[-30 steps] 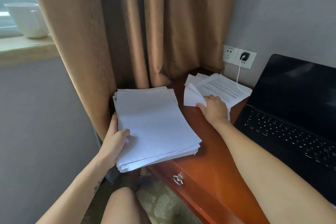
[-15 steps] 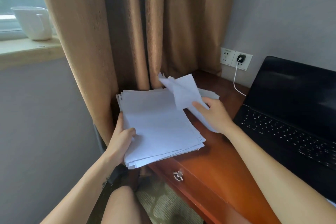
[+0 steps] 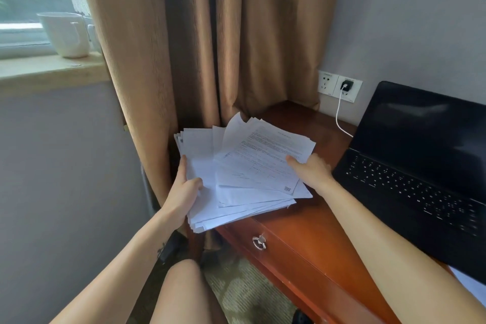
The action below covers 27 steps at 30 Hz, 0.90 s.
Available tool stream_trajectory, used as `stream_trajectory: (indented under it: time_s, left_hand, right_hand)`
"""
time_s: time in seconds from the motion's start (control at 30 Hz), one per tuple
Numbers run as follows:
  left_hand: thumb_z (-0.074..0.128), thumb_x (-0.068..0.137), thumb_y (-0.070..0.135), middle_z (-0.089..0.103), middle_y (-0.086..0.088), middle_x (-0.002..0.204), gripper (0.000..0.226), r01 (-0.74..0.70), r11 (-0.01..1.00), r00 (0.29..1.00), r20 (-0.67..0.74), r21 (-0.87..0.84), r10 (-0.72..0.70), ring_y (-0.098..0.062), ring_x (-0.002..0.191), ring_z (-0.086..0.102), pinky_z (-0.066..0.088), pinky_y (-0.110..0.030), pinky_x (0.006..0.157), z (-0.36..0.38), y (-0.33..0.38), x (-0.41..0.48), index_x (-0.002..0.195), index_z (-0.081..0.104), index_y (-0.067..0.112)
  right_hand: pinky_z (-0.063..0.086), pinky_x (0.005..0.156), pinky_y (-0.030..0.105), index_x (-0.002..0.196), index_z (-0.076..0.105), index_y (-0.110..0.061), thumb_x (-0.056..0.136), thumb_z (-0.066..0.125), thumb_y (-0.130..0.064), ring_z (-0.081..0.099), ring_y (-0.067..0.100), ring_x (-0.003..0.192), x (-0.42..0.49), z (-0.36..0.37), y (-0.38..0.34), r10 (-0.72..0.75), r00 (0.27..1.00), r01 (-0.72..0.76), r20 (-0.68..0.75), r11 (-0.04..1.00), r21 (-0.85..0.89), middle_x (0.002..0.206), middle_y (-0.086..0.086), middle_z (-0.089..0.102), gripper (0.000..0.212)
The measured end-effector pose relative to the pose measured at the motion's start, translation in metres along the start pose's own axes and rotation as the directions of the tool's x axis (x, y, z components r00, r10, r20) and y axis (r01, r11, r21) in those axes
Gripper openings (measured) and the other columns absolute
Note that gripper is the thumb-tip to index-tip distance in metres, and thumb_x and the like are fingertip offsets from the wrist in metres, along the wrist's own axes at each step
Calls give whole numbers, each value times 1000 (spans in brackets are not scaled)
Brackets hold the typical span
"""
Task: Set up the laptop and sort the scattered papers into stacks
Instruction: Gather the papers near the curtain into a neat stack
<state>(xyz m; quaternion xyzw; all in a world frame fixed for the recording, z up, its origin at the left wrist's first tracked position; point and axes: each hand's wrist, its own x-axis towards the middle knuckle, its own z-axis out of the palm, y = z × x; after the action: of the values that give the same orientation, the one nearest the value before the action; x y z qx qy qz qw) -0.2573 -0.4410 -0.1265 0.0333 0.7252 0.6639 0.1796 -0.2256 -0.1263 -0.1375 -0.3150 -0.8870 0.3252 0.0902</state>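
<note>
A thick stack of white papers [image 3: 205, 200] lies on the left corner of the wooden desk [image 3: 294, 234], overhanging its edge. My left hand [image 3: 184, 189] grips the stack's left side, thumb on top. A smaller bundle of printed sheets [image 3: 260, 163] lies askew on top of the stack. My right hand [image 3: 310, 168] holds that bundle at its right edge, thumb on the top sheet. The black laptop [image 3: 420, 166] stands open on the desk to the right, its screen dark.
A white cable [image 3: 340, 116] runs from a charger in the wall socket [image 3: 347, 85] toward the laptop. Tan curtains [image 3: 210, 47] hang behind the desk corner. White mugs [image 3: 65, 34] stand on the window sill. A drawer pull [image 3: 259, 242] shows on the desk front.
My right hand lifted the printed sheets from the desk's far corner and brought them left onto the big stack. My left hand kept its hold on the stack.
</note>
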Motion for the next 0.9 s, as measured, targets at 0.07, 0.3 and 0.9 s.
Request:
stream_trajectory:
  time_s: [0.07,0.3,0.9]
  left_hand:
    - [54,70,22,50,5,150,99,6,1000,1000,-10,0,-6,-26,125,57,47,-54,112,-1,-2,2,159,18,44]
    - [56,67,24,52,4,143,94,8,1000,1000,-13,1,-8,-27,123,57,47,-55,112,-2,-4,6,155,24,38]
    - [55,69,22,57,5,137,85,11,1000,1000,-10,5,-11,-25,123,58,46,-56,112,-5,-9,12,149,32,36]
  right_hand:
    - [54,98,46,117,70,-22,74,73,-65,67,24,110,8,2,-1,47,999,-49,15,953,299,114,-3,72,61]
    - [58,87,44,120,63,-3,87,77,-4,69,30,101,2,0,-19,180,975,-220,126,795,565,116,12,71,35]
    - [59,79,35,129,63,-10,101,48,4,69,24,104,-10,-21,-13,-18,945,-138,326,882,450,119,10,70,35]
